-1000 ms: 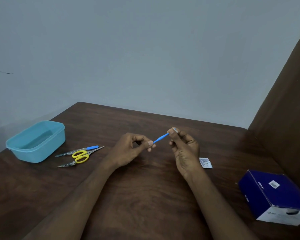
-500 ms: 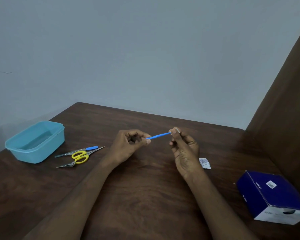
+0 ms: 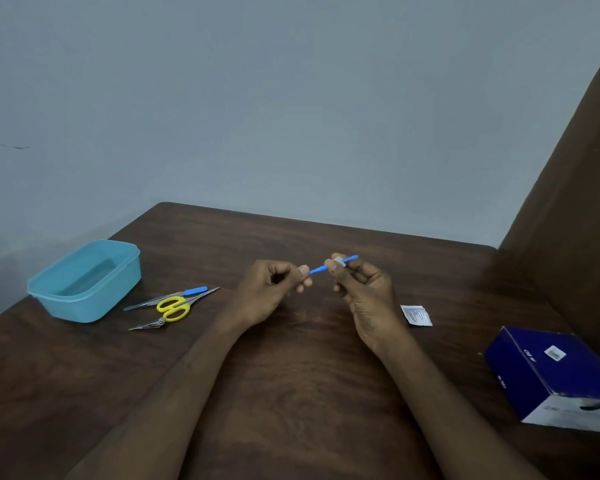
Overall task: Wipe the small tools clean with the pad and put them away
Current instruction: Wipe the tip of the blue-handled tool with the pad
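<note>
Above the table [image 3: 291, 375], the left hand [image 3: 271, 292] pinches one end of a thin blue tool [image 3: 317, 270]; the right hand [image 3: 364, 289] nips the pad [image 3: 339, 261] around its shaft. Light and slender, it probably slips easily, so grip near the ends.

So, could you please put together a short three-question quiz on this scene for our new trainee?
1. True or false: the teal container already holds the yellow scissors.
2. What does the right hand pinch around the blue tool? A) a white pad B) a cloth C) nothing
3. Which side of the table, the person's own, is the blue box on?

Key: 1. False, they lie on the table beside it. 2. A, the pad. 3. Right.
</note>
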Tool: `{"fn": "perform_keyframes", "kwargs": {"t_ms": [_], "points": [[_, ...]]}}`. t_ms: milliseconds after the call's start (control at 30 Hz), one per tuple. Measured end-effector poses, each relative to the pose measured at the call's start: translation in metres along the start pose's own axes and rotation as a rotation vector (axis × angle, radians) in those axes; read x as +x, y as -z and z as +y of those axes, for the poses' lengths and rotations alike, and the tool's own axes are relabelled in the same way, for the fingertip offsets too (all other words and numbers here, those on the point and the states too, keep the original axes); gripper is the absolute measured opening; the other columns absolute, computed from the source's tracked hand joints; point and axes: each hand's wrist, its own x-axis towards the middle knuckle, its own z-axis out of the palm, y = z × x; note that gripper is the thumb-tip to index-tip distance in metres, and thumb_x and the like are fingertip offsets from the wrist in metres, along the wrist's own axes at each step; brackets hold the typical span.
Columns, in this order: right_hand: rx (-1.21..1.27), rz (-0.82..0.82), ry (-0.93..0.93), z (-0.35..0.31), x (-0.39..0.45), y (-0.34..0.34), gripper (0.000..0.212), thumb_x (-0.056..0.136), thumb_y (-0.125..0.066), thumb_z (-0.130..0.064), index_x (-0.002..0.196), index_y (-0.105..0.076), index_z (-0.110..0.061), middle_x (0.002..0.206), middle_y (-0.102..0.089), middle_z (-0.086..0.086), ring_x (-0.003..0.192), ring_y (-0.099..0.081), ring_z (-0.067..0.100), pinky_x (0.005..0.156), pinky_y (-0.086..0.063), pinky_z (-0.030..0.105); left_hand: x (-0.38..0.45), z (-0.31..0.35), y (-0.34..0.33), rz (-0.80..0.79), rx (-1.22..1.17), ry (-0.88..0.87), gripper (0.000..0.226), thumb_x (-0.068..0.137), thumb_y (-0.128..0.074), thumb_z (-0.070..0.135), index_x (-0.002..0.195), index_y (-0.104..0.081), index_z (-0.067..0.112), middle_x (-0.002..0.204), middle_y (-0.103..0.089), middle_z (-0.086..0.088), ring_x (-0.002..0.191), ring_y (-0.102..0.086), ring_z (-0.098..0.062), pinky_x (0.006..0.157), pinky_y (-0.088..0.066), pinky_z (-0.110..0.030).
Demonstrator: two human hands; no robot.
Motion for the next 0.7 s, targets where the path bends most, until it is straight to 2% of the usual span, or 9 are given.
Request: {"fn": "perform_keyframes", "kwargs": {"t_ms": [100, 167, 333, 500, 600, 700], "points": [[-0.065, -0.024, 0.015, 0.002, -0.002, -0.0008, 0.007, 0.086, -0.084, -0.007, 0.087, -0.082, -0.014, 0.11, -0.082, 0.0, 0.087, -0.071, 0.008, 0.07, -0.051, 0.025, -0.0009, 0.0055, -0.0001, -0.089, -0.063, 0.079, 0.039, 0.11, -0.057, 0.034, 0.086, -0.078, 0.013, 0.069, -0.068, 0.007, 0.064, -0.057, -0.003, 0.063, -0.043, -0.013], [-0.139, -0.057, 0.039, 0.0036, -0.0041, -0.0021, 0.009, 0.086, -0.084, -0.007, 0.091, -0.083, -0.015, 0.108, -0.083, 0.001, 0.093, -0.075, 0.009, 0.07, -0.053, 0.023, 0.0005, 0.0078, 0.0001, -0.1, -0.084, 0.082, 0.045, 0.112, -0.052, 0.035, 0.077, -0.072, 0.014, 0.064, -0.063, 0.006, 0.059, -0.054, -0.003, 0.06, -0.041, -0.01], [-0.142, -0.07, 0.061, 0.0066, -0.0036, -0.0064, 0.013, 0.087, -0.083, -0.003, 0.09, -0.082, -0.015, 0.106, -0.083, 0.001, 0.09, -0.075, 0.008, 0.067, -0.053, 0.022, 0.0002, 0.0069, 0.0, -0.075, -0.102, 0.036, 0.047, 0.113, -0.05, 0.032, 0.073, -0.069, 0.016, 0.064, -0.063, 0.005, 0.059, -0.053, -0.003, 0.059, -0.041, -0.011], [-0.058, -0.054, 0.047, 0.0059, -0.0039, -0.008, 0.005, 0.077, -0.086, -0.015, 0.079, -0.086, -0.019, 0.11, -0.082, 0.002, 0.087, -0.071, 0.012, 0.071, -0.051, 0.026, 0.0005, 0.0006, 0.0031, -0.059, -0.11, 0.034, 0.044, 0.112, -0.053, 0.038, 0.077, -0.075, 0.023, 0.073, -0.07, 0.005, 0.068, -0.057, -0.008, 0.059, -0.04, -0.024], [0.051, -0.025, 0.021, 0.0017, -0.0023, -0.0086, 0.014, 0.082, -0.082, -0.006, 0.075, -0.084, -0.018, 0.109, -0.082, -0.001, 0.079, -0.065, 0.009, 0.069, -0.05, 0.024, 0.002, 0.0002, 0.0036, -0.049, -0.118, 0.025, 0.036, 0.11, -0.058, 0.036, 0.082, -0.077, 0.023, 0.075, -0.07, 0.01, 0.069, -0.056, -0.007, 0.059, -0.039, -0.025], [0.136, 0.031, 0.013, -0.0014, -0.0009, -0.0064, 0.014, 0.088, -0.078, 0.002, 0.082, -0.079, -0.011, 0.104, -0.082, -0.005, 0.069, -0.061, 0.006, 0.064, -0.049, 0.021, 0.0012, 0.002, 0.0022, -0.026, -0.139, -0.009, 0.025, 0.107, -0.064, 0.025, 0.091, -0.08, 0.013, 0.079, -0.074, 0.012, 0.069, -0.056, -0.003, 0.058, -0.04, -0.018]]}}
